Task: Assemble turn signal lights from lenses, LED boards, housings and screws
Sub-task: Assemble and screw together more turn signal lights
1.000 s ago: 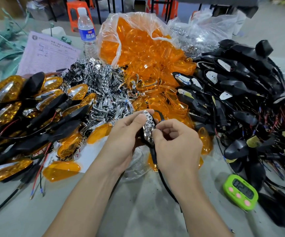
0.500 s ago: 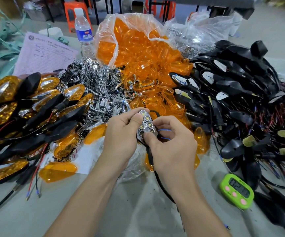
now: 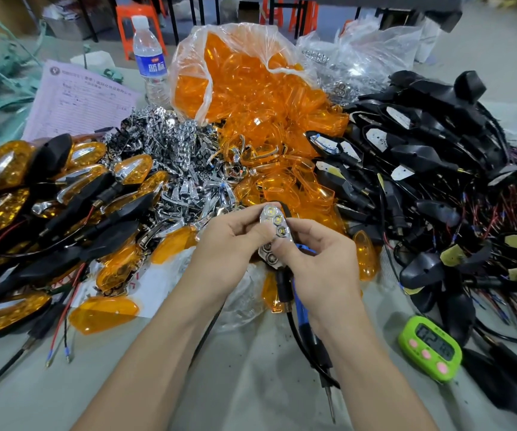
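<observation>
At your upper left: one water bottle (image 3: 150, 54), blue label, upright, just beside a pink printed form (image 3: 80, 104). Lower right: your green digital timer (image 3: 429, 348), three pink buttons. Top edge: orange stool (image 3: 125, 32).

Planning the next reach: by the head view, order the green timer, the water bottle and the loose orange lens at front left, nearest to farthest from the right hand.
1. Green timer, just right of the right hand.
2. Loose orange lens, front left.
3. Water bottle, far back left.
</observation>
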